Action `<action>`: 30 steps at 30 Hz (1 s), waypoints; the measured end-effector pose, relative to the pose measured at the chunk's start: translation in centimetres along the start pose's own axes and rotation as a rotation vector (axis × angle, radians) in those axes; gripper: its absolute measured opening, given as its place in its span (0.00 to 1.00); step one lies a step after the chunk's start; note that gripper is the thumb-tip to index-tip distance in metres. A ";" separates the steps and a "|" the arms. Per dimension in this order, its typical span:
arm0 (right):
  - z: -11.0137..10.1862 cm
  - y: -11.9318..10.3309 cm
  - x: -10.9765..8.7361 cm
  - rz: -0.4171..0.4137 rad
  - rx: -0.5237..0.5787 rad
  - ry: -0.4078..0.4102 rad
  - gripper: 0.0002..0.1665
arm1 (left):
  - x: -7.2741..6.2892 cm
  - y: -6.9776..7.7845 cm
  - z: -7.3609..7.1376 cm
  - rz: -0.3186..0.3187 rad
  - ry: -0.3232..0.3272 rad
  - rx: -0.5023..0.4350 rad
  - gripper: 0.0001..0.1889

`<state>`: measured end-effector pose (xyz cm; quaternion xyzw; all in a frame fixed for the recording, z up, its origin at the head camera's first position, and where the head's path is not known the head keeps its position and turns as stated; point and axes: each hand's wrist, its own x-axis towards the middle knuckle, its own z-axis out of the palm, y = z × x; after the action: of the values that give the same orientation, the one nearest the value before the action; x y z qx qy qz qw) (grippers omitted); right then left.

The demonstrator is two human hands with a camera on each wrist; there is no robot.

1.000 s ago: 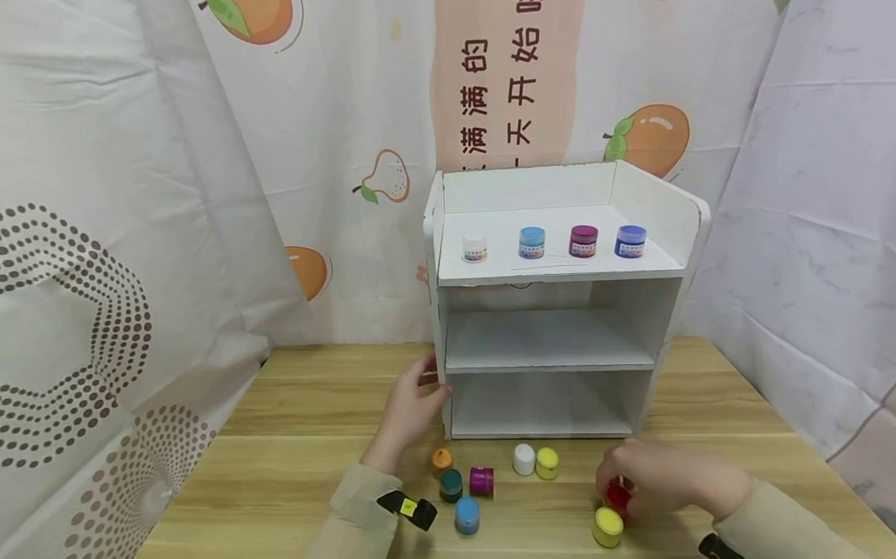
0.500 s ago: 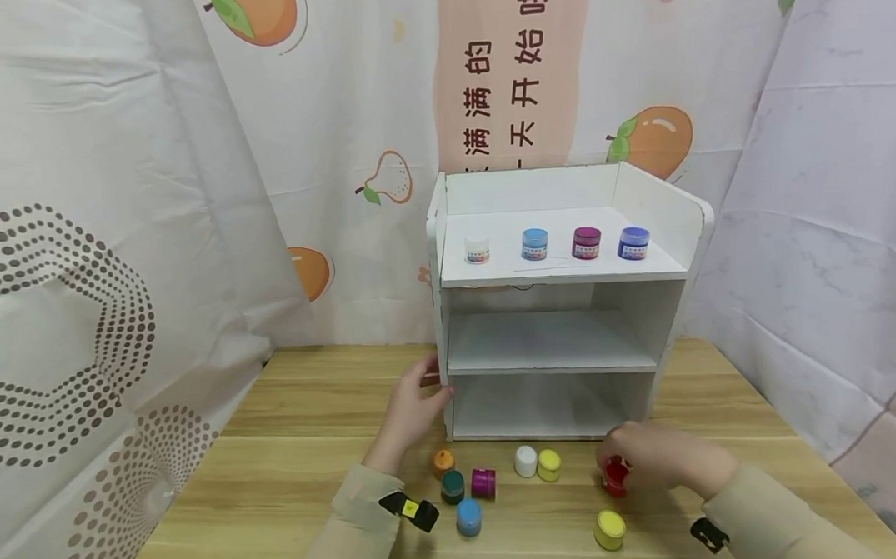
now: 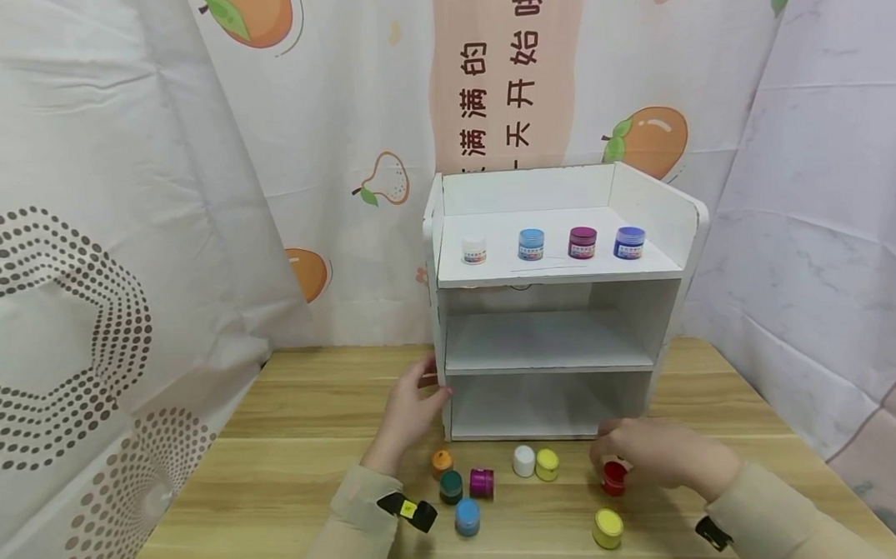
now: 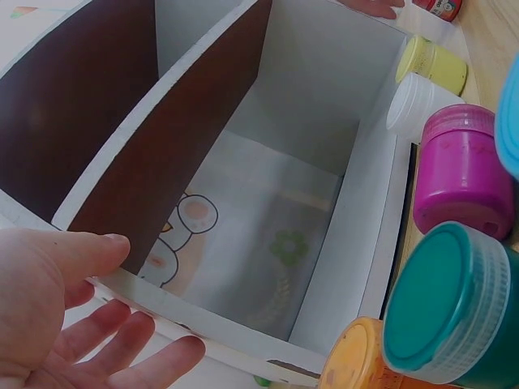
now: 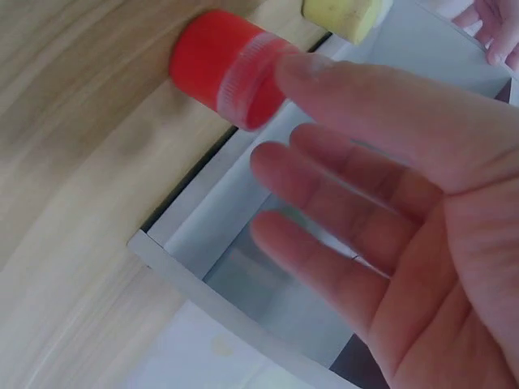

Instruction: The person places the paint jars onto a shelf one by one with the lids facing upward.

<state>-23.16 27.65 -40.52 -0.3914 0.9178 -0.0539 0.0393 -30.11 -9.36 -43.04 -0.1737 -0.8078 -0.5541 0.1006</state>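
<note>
My left hand (image 3: 414,404) rests at the left side of a small white shelf (image 3: 560,276). Its thumb lies over the panel's front edge; the loosely extended fingers (image 4: 134,336) lie along the outside. By the shelf's lower right front, my right hand (image 3: 662,452) is over a red paint jar (image 3: 614,481) on the table. The right wrist view shows the thumb's tip against the rim of this jar (image 5: 215,61), or just over it; contact is unclear. The other visible fingers stay relaxed and apart, below the jar. The index finger is hard to make out.
White (image 3: 524,460) and yellow (image 3: 547,464) jars stand before the shelf, with orange (image 3: 442,463), dark green (image 3: 451,486), purple (image 3: 482,482) and blue (image 3: 468,518) ones further left. Another yellow jar (image 3: 607,528) stands nearer. Several jars line the shelf's top.
My right hand has moved towards the shelf, and the red jar has shifted with it, away from the near yellow jar. During the last half second the jar has hardly moved. The left hand stays put.
</note>
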 end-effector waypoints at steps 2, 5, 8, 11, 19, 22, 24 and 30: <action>0.2 -0.1 0.0 -0.014 -0.014 0.006 0.22 | 0.0 0.0 0.0 -0.002 -0.001 -0.001 0.31; 0.6 -0.2 0.0 -0.023 -0.028 0.015 0.23 | 0.0 0.0 -0.1 -0.001 -0.003 -0.001 0.31; 0.9 -0.1 0.0 -0.022 -0.023 0.017 0.23 | 0.0 0.0 -0.1 0.000 -0.004 0.000 0.31; 1.0 -0.1 0.0 -0.029 -0.015 0.027 0.22 | 0.0 0.0 -0.1 0.002 -0.005 -0.003 0.31; 1.4 -0.1 0.3 0.048 -0.040 0.055 0.22 | 0.0 0.0 -0.1 -0.001 -0.008 0.006 0.31; 1.6 -0.2 0.5 0.089 -0.051 0.058 0.23 | 0.0 0.0 -0.1 0.002 -0.007 0.004 0.31; 1.7 -0.3 0.6 0.109 -0.064 0.059 0.24 | 0.0 0.0 -0.1 0.002 -0.007 0.004 0.31; 1.7 -0.2 0.8 0.141 -0.080 0.073 0.22 | -0.1 0.1 0.0 -0.002 -0.007 0.002 0.31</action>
<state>-23.32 26.81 -42.19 -0.3248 0.9453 -0.0288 -0.0062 -29.98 -9.40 -42.99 -0.1747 -0.8090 -0.5528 0.0973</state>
